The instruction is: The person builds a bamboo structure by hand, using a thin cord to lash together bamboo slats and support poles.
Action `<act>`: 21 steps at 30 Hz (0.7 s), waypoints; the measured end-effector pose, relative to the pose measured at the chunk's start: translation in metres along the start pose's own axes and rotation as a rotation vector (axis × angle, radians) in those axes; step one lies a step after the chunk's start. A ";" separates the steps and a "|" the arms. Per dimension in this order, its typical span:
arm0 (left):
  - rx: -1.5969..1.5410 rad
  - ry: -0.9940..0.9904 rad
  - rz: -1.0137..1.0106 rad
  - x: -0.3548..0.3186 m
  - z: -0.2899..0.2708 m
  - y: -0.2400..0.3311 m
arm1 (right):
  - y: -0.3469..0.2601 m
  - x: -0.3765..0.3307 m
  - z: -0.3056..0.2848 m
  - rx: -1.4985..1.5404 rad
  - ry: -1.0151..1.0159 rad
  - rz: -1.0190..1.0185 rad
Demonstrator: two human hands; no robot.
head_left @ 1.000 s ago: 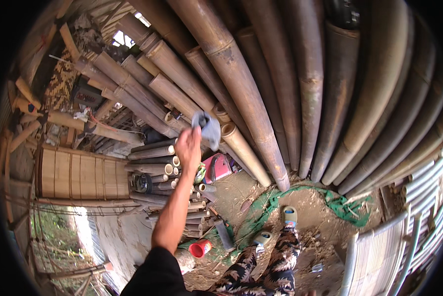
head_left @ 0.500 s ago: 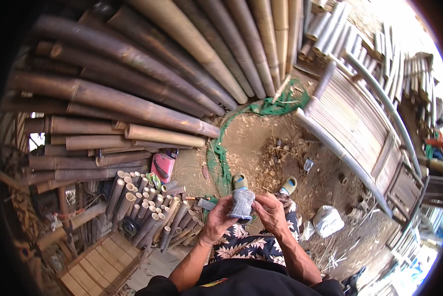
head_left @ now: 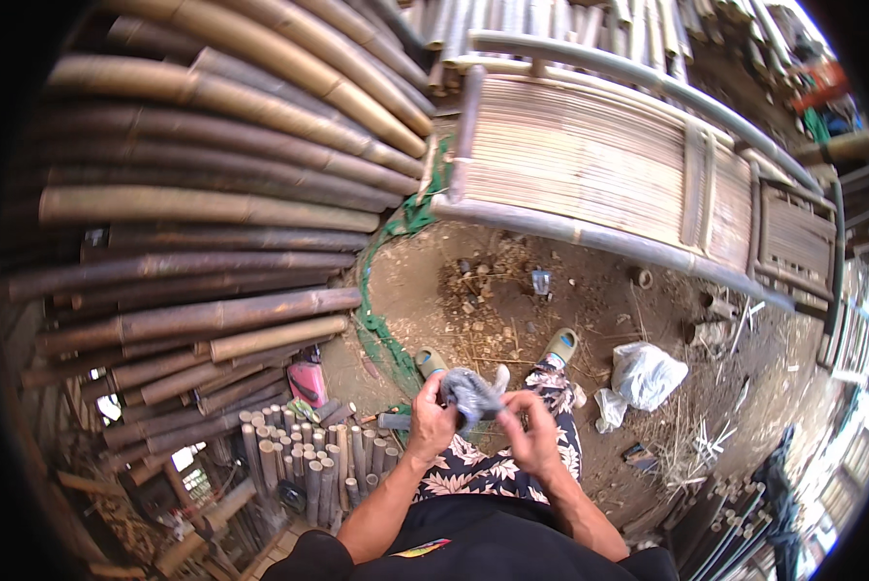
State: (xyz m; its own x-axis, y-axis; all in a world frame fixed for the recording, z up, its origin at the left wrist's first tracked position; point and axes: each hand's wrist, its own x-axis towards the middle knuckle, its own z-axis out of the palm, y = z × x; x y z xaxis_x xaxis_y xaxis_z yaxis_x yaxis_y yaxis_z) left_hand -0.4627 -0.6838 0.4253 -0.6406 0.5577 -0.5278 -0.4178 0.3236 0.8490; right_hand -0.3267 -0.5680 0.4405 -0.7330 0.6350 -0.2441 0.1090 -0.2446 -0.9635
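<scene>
A grey knitted cloth piece that looks like a work glove [head_left: 467, 392] is held in front of my lap, its dark opening toward me. My left hand [head_left: 433, 418] is closed round its left side, thumb and fingers gripping the fabric. At its right edge my right hand [head_left: 528, 426] has its fingers bent together in a pinch on the fabric; motion smears the fingertips. A pale, finger-like bit sticks up on the far side of the piece. Below lie my patterned trousers [head_left: 473, 473], with green clogs [head_left: 562, 343] on my feet.
Long bamboo poles [head_left: 212, 203] fan out at the left, above short upright bamboo pieces [head_left: 310, 453]. A bamboo bench [head_left: 589, 145] stands ahead to the right. On the dirt floor are wood shavings, a white plastic bag [head_left: 648, 376], a green net [head_left: 381, 334] and a pink object [head_left: 308, 383].
The view has swung right, showing more of the bench. The grey glove has been tilted and bunched up, and my right hand has shifted to its near right edge.
</scene>
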 end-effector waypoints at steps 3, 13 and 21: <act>0.261 0.111 0.252 0.013 0.096 0.003 | -0.016 -0.011 -0.051 -0.402 -0.013 -0.307; -0.344 -0.522 -0.216 0.027 0.250 0.003 | -0.056 -0.001 -0.265 -0.233 0.163 0.104; 0.406 -0.645 0.132 0.053 0.324 0.035 | -0.050 -0.013 -0.359 0.249 0.758 0.331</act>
State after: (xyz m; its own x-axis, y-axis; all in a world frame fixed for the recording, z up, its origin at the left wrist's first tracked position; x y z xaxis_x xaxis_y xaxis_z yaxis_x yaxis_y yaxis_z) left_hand -0.3020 -0.3950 0.4358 -0.1148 0.9056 -0.4082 -0.0158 0.4092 0.9123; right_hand -0.0816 -0.3008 0.4521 -0.0343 0.7982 -0.6014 0.0223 -0.6009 -0.7990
